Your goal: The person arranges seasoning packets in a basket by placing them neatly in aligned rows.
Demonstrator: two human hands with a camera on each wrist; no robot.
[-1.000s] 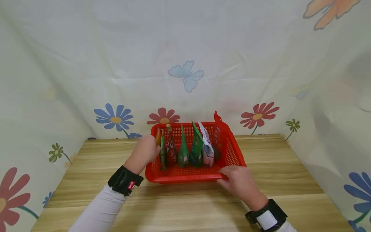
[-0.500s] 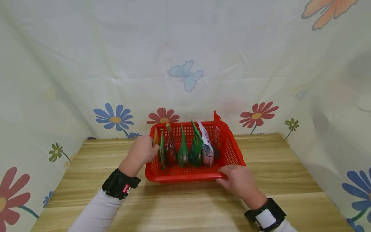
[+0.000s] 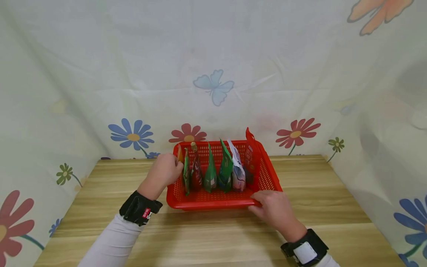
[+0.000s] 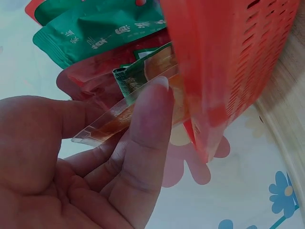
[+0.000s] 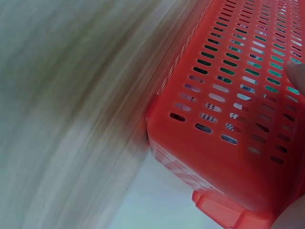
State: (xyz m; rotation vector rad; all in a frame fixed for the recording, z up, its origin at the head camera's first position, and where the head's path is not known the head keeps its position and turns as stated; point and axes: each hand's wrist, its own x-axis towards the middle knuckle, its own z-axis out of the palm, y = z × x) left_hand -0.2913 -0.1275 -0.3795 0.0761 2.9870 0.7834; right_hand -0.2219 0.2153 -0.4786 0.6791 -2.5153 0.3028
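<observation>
A red plastic basket (image 3: 213, 204) stands on the table, with several packets upright in a row inside it. At its left end, my left hand (image 3: 164, 171) pinches a flat clear-edged packet (image 4: 112, 121) with orange-brown contents between thumb and fingers, close against the basket wall. Beside that packet are a thin green packet (image 3: 186, 174) and a red pouch with a narrow gold-coloured top (image 3: 197, 174). My right hand (image 3: 275, 207) grips the front rim near the right corner; the right wrist view shows only bits of its fingers against the perforated wall.
Farther right in the basket stand two green packets (image 3: 211, 176), (image 3: 225, 170), a white-and-pink packet (image 3: 238, 174) and a tall red packet (image 3: 251, 155). Around the basket lies the wood-grain table (image 3: 213, 237). A flower-patterned cloth (image 3: 213, 122) hangs behind it and at both sides.
My left hand has shifted slightly left and up, and the pinched packet has moved nearer the basket's left wall. The right hand keeps its place on the rim.
</observation>
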